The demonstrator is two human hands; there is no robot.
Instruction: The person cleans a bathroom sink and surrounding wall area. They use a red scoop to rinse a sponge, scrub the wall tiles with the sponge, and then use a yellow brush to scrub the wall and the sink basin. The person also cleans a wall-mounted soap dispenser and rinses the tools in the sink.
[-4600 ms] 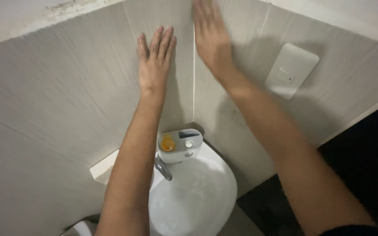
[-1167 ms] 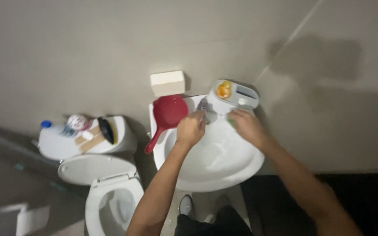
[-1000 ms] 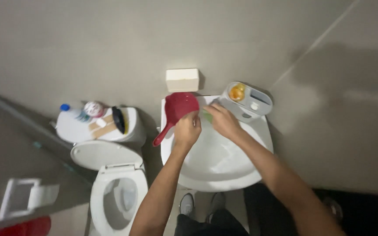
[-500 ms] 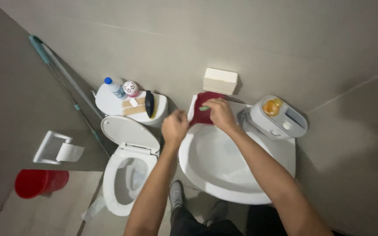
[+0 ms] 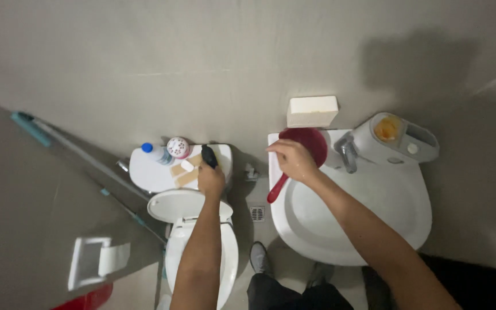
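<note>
Your left hand (image 5: 210,179) is closed around a black object (image 5: 208,155) that rests on top of the toilet tank (image 5: 150,172); what kind of object it is cannot be told. On the same tank top lie a clear bottle with a blue cap (image 5: 154,152), a small round white container with red dots (image 5: 178,147) and some tan strips (image 5: 183,173), all just beside the black object. Your right hand (image 5: 295,161) rests on the red dipper (image 5: 301,150) at the left rear corner of the white sink (image 5: 374,218), fingers curled over its bowl; the red handle (image 5: 276,189) points down past the sink edge. A faucet (image 5: 347,152) stands just right of the dipper.
</note>
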